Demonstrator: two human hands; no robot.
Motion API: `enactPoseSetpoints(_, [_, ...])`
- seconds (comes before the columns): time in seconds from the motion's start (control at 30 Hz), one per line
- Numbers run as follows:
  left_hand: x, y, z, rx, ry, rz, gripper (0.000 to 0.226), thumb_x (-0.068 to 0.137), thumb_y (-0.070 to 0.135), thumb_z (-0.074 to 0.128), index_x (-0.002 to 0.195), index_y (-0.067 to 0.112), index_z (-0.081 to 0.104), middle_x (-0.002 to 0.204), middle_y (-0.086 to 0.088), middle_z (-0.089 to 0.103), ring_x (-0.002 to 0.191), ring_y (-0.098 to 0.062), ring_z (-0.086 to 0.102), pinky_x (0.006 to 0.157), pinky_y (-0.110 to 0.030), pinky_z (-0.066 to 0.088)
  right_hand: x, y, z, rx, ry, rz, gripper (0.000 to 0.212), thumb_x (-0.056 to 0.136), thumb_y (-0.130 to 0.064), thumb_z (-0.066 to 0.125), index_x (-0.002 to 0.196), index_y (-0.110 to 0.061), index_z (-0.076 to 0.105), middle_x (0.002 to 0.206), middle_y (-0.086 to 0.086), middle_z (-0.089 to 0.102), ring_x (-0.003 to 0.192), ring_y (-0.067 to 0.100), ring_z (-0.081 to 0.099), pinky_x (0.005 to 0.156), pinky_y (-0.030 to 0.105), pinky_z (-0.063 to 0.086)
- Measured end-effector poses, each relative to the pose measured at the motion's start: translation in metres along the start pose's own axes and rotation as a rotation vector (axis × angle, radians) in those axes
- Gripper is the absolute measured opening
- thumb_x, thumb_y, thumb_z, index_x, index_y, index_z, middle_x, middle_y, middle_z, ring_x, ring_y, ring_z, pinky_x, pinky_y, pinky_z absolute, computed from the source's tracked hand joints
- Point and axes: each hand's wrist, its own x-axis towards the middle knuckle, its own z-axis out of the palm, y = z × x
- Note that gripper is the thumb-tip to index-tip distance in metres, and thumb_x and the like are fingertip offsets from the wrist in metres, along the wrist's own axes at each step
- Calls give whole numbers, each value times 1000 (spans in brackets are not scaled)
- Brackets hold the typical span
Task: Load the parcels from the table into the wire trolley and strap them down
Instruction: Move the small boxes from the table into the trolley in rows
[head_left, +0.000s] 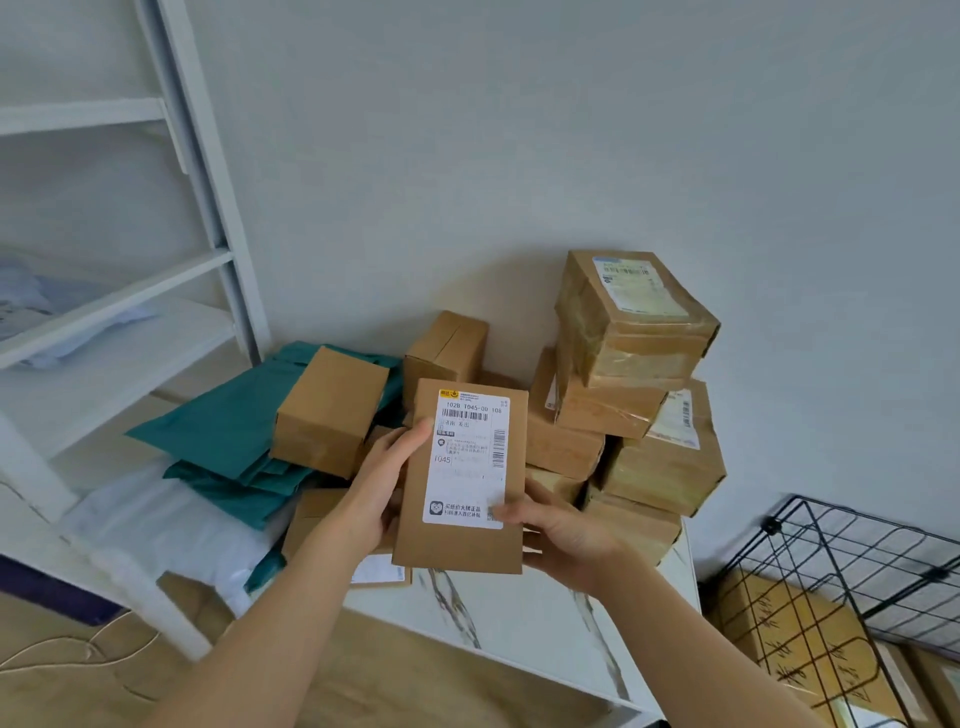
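Your forearms come in from the bottom edge and meet on one flat brown parcel (459, 545), held upright in front of the pile with its white shipping label (470, 457) facing you. Your left grip (379, 486) is wrapped round the parcel's left edge: the thumb lies on the front beside the label, and the fingers are hidden behind the cardboard. Your right grip (566, 538) has the lower right corner, with the thumb pressed on the bottom corner of the label and the other fingers curled underneath and behind. The parcel hangs over the desk (519, 613), a white top with grey veining; you cannot tell whether its lower edge touches the boxes under it. Behind and to the right, taped cartons are stacked against the wall, and the topmost carton (634, 317) sits skewed on the ones below. To the left, a small plain box (330, 410) rests on a heap of green mailer bags (234, 431), with white mailer bags (171, 525) lower down at the desk's left end. Another small box (447, 348) stands upright just behind the one you hold. At the lower right, just beside the desk, stands the black wire trolley (841, 571), and a yellowish printed carton (795, 639) shows through its mesh. A white metal frame (208, 182) rises at the far left.
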Motion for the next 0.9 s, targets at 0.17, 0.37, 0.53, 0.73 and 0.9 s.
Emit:
enactPoseSetpoints(0.17, [-32,-5,35,11,-24,45,40,84,56,54,113,31,64,107,0,72,104,-25,65,100,-51,44,-35,11,-16,6,-12,-11,64,63,-14,76,120,-35,54,112,1,71,105,22,65,95,35,49])
enactPoseSetpoints(0.37, [-73,-39,114,32,-63,46,56,70,67,62,115,35,64,112,5,70,112,-22,60,105,-50,38,-104,39,-76,3,31,-31,75,59,-20,78,128,-31,53,114,2,70,113,25,61,104,39,45])
enactPoseSetpoints(0.53, [-105,-72,196,83,-105,52,31,84,56,54,104,36,68,107,8,71,109,-19,61,102,-44,42,-173,61,-140,19,83,-37,66,64,-21,74,126,-31,54,118,4,68,112,23,60,101,38,47])
enactPoseSetpoints(0.73, [-136,-108,284,145,-185,58,31,88,51,53,110,34,66,107,10,71,109,-14,60,98,-36,42,-247,90,-209,65,155,-59,46,80,-20,68,124,-31,56,122,8,64,110,25,59,85,34,52])
enactPoseSetpoints(0.9, [-145,-135,363,204,-264,41,38,87,50,55,118,29,60,112,8,68,112,-15,57,101,-40,42,-303,110,-273,122,301,-94,42,82,-17,68,120,-28,56,113,7,63,100,23,59,76,30,50])
